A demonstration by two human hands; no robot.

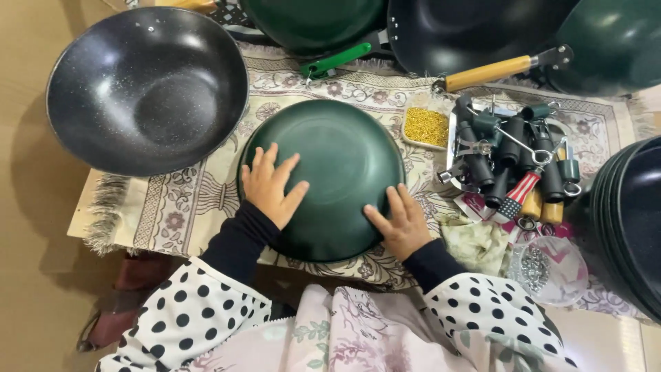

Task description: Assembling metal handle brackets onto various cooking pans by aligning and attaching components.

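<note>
At far left a black speckled wok [147,89] w/o handle is seen lying mouth-up, partly on the patterned fringed cloth [186,207] and partly over the tan floor [27,227]. Just right of it, at centre, a dark green pan [323,176] is laid upside down on the cloth, its rounded bottom facing up. The left hand [270,186] is pressed flat on the pan's near-left side, fingers spread, palm down; nothing is gripped, the pan is only touched from above. The right hand [399,222] is laid the same way on the near-right edge, fingers open and pointing far, nothing enclosed. Black sleeves under white polka-dot fabric [186,310] are seen at the near edge, w/ a floral garment [344,331] between them. At the far side, above the pan, another green pan w/ a green handle [337,58] is partly visible, and right of that a black wok w/ a wooden handle [489,72]. Right of the centre pan a small dish of yellow grains [425,126] is set near a tray of loose handles [513,162], black, green, red-and-white and wood-coloured, piled together w/ metal fittings. Nearer, a clear plastic bag of small metal parts [544,269] is seen on the cloth. At far right a stack of dark pans [630,220] is cut off by the frame edge, and a green pan [613,41] is seen at the far-right corner.
</note>
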